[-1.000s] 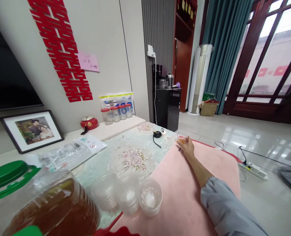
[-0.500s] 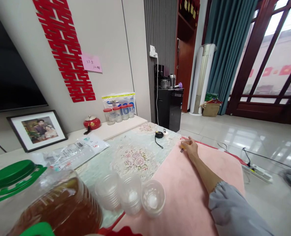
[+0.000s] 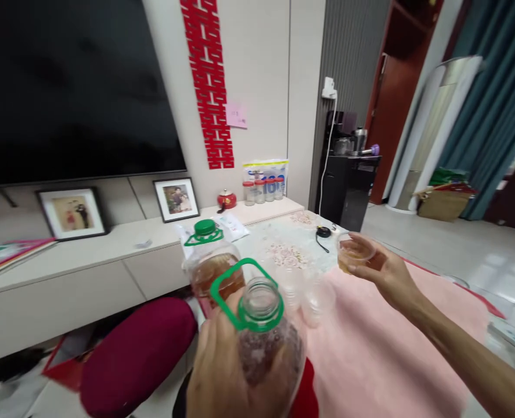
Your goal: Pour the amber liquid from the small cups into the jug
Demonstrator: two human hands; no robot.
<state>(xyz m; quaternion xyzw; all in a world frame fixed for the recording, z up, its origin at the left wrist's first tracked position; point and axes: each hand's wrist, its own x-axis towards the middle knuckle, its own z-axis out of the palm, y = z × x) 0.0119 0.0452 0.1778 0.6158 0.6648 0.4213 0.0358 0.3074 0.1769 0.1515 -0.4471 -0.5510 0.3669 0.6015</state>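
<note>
My left hand [image 3: 222, 371] is wrapped round an uncapped clear plastic jug [image 3: 268, 342] with a green collar and handle, held near me. My right hand [image 3: 388, 273] holds a small clear cup of amber liquid [image 3: 355, 253] raised above the pink cloth [image 3: 370, 354]. A second jug [image 3: 209, 261] with a green cap and brown liquid stands on the table behind. Several empty clear cups [image 3: 309, 293] sit between the jugs and my right hand.
A flowered table cover [image 3: 290, 247] carries a small black object with a cord [image 3: 323, 233]. A dark red cushion [image 3: 139, 354] lies at lower left. A low white cabinet [image 3: 87, 261] holds framed photos, jars [image 3: 263, 190] and a red pot below a large screen.
The view swung left and back. My right hand has lifted the cup of amber liquid from the far table edge. My left hand with the uncapped jug has come into view.
</note>
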